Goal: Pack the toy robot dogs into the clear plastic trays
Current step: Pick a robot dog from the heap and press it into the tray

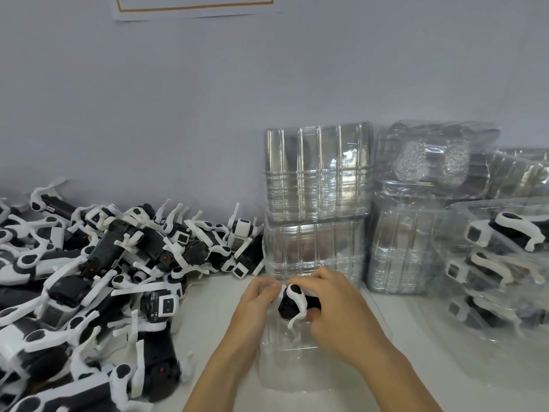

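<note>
Both hands are gripping one toy dog (292,304) over an open clear tray (292,364) lying on the white table (416,379). The left hand (257,301) is pinching its near end, while the right hand (332,301) is curling around its black body. A leg is dangling between them.
</note>
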A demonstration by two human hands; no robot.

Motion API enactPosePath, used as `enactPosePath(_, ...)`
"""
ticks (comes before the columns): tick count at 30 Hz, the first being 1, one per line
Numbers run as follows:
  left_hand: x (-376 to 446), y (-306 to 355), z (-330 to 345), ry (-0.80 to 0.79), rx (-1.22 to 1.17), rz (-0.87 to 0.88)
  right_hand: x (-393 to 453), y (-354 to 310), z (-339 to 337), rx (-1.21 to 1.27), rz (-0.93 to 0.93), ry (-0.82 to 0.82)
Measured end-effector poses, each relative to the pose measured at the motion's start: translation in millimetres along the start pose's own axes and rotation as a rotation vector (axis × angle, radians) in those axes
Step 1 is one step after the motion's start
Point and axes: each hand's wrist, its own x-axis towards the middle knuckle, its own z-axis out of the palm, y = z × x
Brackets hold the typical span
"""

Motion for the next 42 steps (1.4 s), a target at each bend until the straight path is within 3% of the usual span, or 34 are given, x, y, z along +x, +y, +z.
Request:
enactPosePath(28,-0.1,1.5,-2.8,-0.046,0.030,0.004,0.0,-1.6,0.3,0.019,0.046,-0.028)
enactPosePath(42,2.8,2.1,-0.8,0.010,0.056,-0.071,0.2,-4.5,-1.8,0.022,0.043,-0.041)
